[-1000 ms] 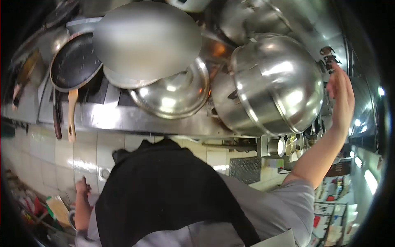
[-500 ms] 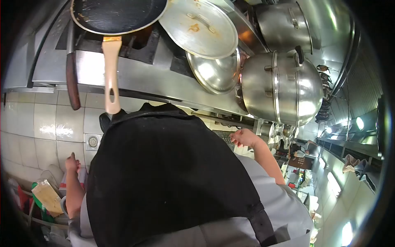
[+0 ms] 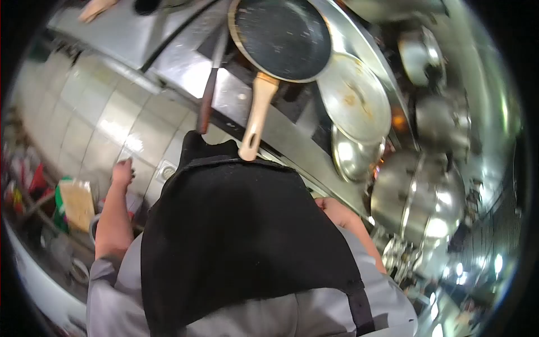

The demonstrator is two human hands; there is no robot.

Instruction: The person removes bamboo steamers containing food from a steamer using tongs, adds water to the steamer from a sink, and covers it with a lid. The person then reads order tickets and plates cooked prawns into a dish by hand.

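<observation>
My left hand [image 3: 122, 172] hangs at my side over the tiled floor, fingers loosely bent and one digit apart from the rest. I see nothing held in it. My right hand [image 3: 330, 210] is beside the black apron [image 3: 236, 236], whose edge hides most of its fingers. In front of me a dark frying pan [image 3: 283, 36] rests on the stove, its beige handle [image 3: 257, 118] pointing towards my body. A tool with a dark brown handle [image 3: 208, 101] lies left of the pan, its end over the counter edge. Neither hand touches them.
A flat metal lid [image 3: 356, 101] and a shinier lid [image 3: 351, 154] lie right of the pan. Large steel pots [image 3: 393, 196] stand farther right. At left are tiled floor [image 3: 120, 121] and a pale board [image 3: 77, 202]. Another hand [image 3: 96, 8] shows at the top left.
The view has turned and shifted, so pan, lids and pots sit farther right. My right hand has come in against the apron. Another hand has appeared at the top left.
</observation>
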